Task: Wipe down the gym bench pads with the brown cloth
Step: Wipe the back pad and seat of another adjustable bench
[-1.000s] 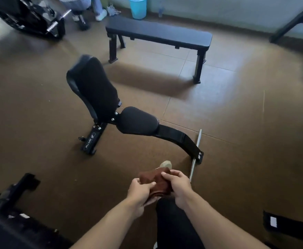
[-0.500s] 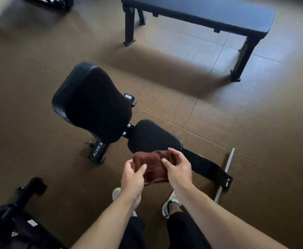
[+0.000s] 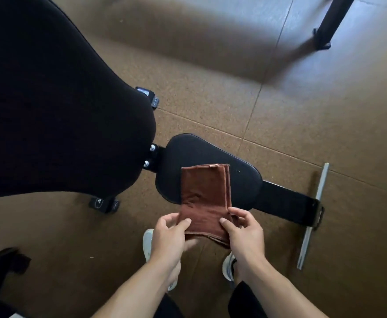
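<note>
Brown cloth (image 3: 205, 198): folded, over seat pad (image 3: 211, 154); near end pinched by left hand (image 3: 168, 237) and right hand (image 3: 245, 235) fingers.

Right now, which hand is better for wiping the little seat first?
Probably the right hand. It grips the brown cloth on the side nearer the seat pad, which extends to the right. The left hand holds the other edge, further from most of the seat.

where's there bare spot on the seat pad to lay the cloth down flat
The seat pad is bare on its right half, toward the floor bar, and at its top edge. The brown cloth, held by left hand and right hand, hides the near middle.
</note>
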Action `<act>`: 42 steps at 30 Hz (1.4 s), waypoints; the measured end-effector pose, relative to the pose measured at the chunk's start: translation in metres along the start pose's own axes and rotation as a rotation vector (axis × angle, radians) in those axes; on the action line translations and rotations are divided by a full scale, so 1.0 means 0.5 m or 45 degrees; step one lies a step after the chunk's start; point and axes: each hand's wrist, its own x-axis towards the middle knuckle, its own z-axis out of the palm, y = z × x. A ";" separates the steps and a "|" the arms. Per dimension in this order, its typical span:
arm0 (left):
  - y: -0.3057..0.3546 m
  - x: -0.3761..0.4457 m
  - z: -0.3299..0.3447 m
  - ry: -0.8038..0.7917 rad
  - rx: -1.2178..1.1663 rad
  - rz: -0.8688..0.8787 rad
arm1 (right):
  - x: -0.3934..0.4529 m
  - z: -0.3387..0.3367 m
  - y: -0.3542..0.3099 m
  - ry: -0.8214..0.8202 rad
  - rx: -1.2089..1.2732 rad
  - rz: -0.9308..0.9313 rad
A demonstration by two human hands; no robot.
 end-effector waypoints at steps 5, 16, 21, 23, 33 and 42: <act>0.081 0.042 0.000 -0.159 -0.180 0.042 | 0.039 0.058 -0.040 0.070 0.251 -0.062; 0.102 0.159 0.004 -0.014 0.238 0.387 | 0.241 0.170 -0.002 -0.016 -1.414 -0.882; 0.088 0.216 -0.016 -0.006 0.551 0.675 | 0.282 0.253 0.047 0.112 -1.548 -1.099; 0.091 0.235 -0.022 0.025 0.584 0.745 | 0.264 0.283 0.084 0.005 -1.587 -1.244; 0.113 0.258 -0.036 0.030 0.673 0.816 | 0.294 0.180 0.103 0.249 -1.647 -1.272; 0.118 0.274 -0.044 0.021 0.733 1.046 | 0.374 0.369 -0.067 0.255 -1.572 -1.137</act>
